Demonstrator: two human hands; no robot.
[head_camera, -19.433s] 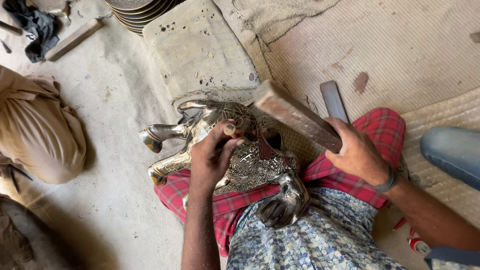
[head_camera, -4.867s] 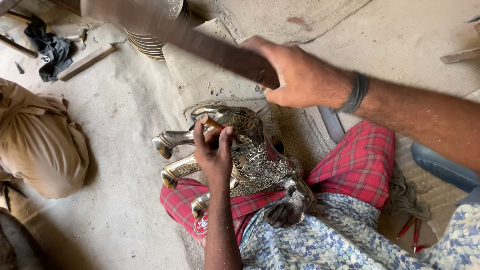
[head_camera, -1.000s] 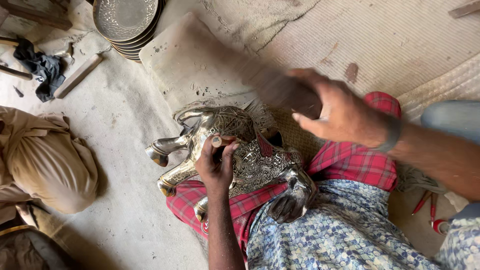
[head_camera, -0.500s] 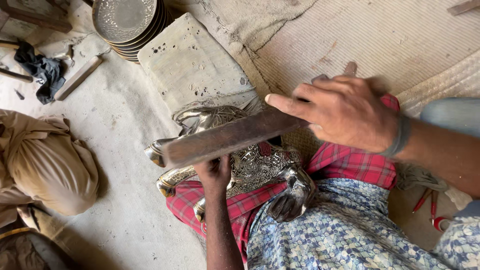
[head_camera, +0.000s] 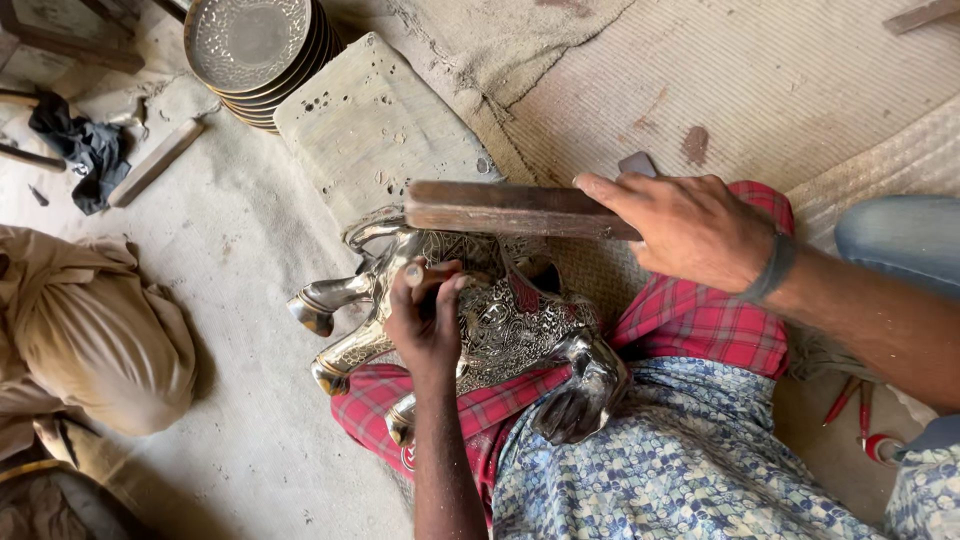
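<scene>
Head view: lap work, seen from above.
Room: bare floor left of metal animal figure (head_camera: 470, 320); stone slab (head_camera: 375, 125) just beyond it.
Figure: silvery, engraved, lying across the lap.
Left hand (head_camera: 428, 322): pinching small punch (head_camera: 418, 277) against figure.
Right hand (head_camera: 690, 228): clenched round wooden bar (head_camera: 505, 208), level above.

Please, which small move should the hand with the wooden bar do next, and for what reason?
Probably bring the bar down onto the punch. The right hand holds the bar level just above it, apart, while the left hand pinches the punch upright against the metal figure on the lap.
</scene>
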